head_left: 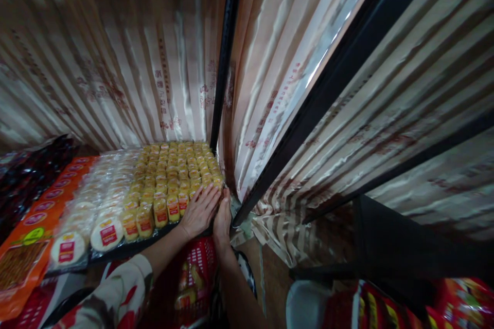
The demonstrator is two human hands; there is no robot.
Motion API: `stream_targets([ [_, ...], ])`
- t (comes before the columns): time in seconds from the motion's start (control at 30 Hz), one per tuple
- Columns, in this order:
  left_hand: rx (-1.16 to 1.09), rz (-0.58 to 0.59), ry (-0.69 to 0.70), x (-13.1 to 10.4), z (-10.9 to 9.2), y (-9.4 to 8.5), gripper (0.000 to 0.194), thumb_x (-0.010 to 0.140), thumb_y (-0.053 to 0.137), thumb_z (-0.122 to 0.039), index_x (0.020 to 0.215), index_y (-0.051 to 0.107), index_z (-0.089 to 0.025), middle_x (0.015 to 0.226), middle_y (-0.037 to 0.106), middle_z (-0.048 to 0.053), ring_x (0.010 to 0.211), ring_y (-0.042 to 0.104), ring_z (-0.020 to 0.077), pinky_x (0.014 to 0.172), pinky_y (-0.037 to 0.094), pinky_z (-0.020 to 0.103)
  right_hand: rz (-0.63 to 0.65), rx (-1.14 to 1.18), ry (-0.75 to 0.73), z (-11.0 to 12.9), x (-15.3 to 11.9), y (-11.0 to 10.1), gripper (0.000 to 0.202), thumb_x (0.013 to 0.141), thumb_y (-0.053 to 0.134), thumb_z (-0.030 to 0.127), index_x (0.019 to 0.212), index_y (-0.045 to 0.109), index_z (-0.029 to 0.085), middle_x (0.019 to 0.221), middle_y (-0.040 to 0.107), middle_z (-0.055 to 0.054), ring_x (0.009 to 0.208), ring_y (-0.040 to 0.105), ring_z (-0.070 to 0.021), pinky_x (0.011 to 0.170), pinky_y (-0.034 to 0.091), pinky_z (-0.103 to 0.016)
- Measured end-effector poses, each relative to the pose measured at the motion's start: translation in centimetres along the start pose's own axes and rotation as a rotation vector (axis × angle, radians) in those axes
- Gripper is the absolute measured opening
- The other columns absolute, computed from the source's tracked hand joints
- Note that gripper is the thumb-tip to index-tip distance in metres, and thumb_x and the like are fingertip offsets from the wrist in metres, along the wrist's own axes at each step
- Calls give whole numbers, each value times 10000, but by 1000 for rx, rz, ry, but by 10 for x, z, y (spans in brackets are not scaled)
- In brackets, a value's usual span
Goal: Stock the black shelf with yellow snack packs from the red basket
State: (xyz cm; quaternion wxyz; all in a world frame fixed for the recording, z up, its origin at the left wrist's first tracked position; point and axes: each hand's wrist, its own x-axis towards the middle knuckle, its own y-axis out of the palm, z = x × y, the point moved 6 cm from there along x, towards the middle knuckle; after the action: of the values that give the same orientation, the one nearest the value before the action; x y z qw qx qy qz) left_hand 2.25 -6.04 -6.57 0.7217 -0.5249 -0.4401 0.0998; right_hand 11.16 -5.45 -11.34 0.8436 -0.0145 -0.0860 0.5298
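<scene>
Small yellow cakes (pixel 172 177) in clear wrappers with red labels stand in tight rows on a dark shelf. At their front right corner my left hand (pixel 201 209) lies with its fingers stretched over the nearest packs. My right hand (pixel 223 219) is upright against the right end of the same rows, its fingers extended along the side. Neither hand visibly grips a pack, though the right palm is partly hidden. Left of the yellow rows are round white cakes (pixel 107 234) in clear wrappers, lined up in two columns.
An orange snack bag (pixel 38 231) and dark shiny packs (pixel 31 180) lie farther left. A red basket (pixel 203 254) holding some packs sits below my arms. Black rack posts (pixel 297 118) rise at the right before pleated curtains (pixel 162 61). Red packages (pixel 386 308) are at the lower right.
</scene>
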Motion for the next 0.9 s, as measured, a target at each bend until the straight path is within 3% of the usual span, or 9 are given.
stream_targets([
  [0.27, -12, -39, -28, -5, 6, 3, 495, 882, 367, -230, 1371, 359, -157, 1404, 412, 54, 1365, 227, 211, 1124, 173, 417, 30, -59, -4, 7, 15, 8, 667, 905, 171, 543, 1342, 390, 89, 1405, 381, -146, 1314, 323, -186, 1105, 214, -381],
  [0.4, -29, -51, -46, -5, 7, 1, 523, 872, 368, -217, 1390, 325, -160, 1394, 426, 61, 1362, 237, 196, 1126, 178, 421, 34, -85, 13, 7, 22, 9, 634, 916, 164, 521, 1344, 385, 109, 1387, 410, -141, 1291, 361, -180, 1083, 255, -373],
  [0.63, -65, -86, -75, -5, 8, 2, 488, 860, 371, -200, 1343, 405, -139, 1384, 439, 61, 1353, 261, 204, 1127, 195, 429, 4, -162, -75, 12, 27, 10, 609, 918, 186, 511, 1284, 479, 123, 1320, 492, -130, 1263, 396, -195, 1072, 272, -380],
  [0.73, -66, -81, -79, -5, 9, 3, 470, 856, 377, -204, 1314, 442, -120, 1376, 449, 64, 1346, 275, 209, 1123, 206, 422, -2, -198, -38, 14, 31, 13, 654, 913, 147, 534, 1245, 513, 105, 1297, 508, -155, 1238, 428, -212, 1062, 283, -385],
  [0.9, -64, -85, -72, -5, 9, 3, 445, 859, 385, -218, 1277, 480, -96, 1359, 468, 77, 1337, 293, 217, 1120, 216, 411, -10, -201, 46, 16, 42, 15, 696, 903, 144, 564, 1336, 398, 82, 1358, 439, -170, 1269, 400, -226, 1042, 306, -382],
])
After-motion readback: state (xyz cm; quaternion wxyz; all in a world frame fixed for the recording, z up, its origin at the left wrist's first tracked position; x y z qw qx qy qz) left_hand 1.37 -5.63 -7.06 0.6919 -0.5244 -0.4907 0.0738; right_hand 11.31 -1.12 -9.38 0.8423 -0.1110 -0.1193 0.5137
